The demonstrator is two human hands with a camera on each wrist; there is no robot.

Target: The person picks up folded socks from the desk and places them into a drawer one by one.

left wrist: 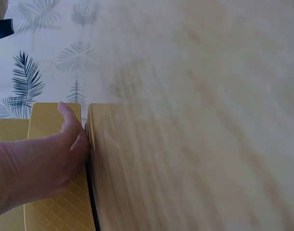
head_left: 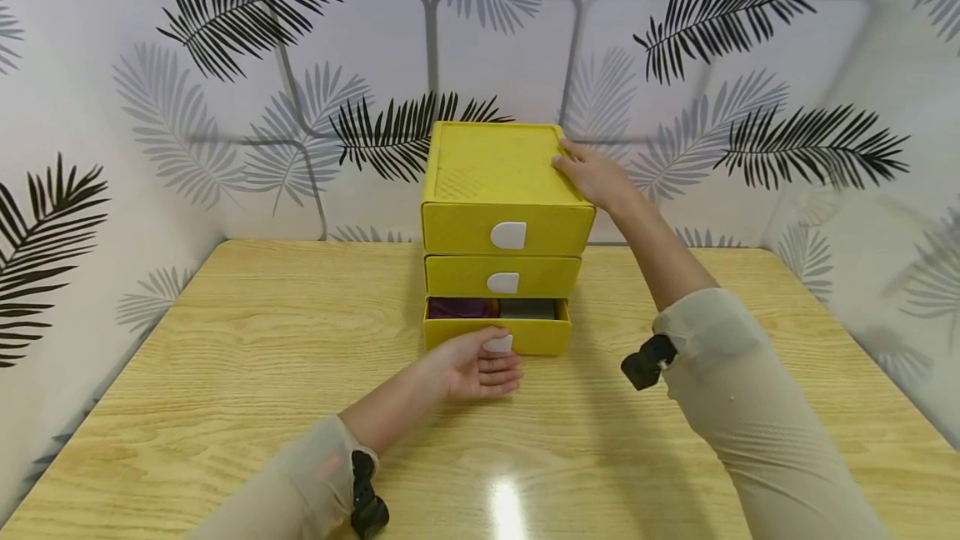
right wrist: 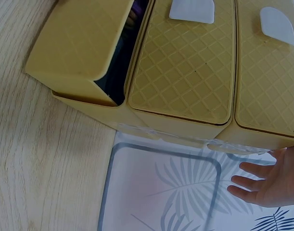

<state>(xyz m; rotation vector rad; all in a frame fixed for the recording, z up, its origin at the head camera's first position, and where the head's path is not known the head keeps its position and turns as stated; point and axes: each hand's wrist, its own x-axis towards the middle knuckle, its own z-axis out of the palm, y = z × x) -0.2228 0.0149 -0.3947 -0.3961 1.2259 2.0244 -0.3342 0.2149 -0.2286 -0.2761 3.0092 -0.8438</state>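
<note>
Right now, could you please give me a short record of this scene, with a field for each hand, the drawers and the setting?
Left hand: at the white handle of the bottom drawer, fingers curled at its front.
Right hand: resting flat on the top right edge of the yellow drawer unit.
Bottom drawer: pulled partly out, dark purple and grey things inside.
Middle drawer: closed.
Top drawer: closed.
Setting: wooden table, leaf-patterned wall behind.
</note>
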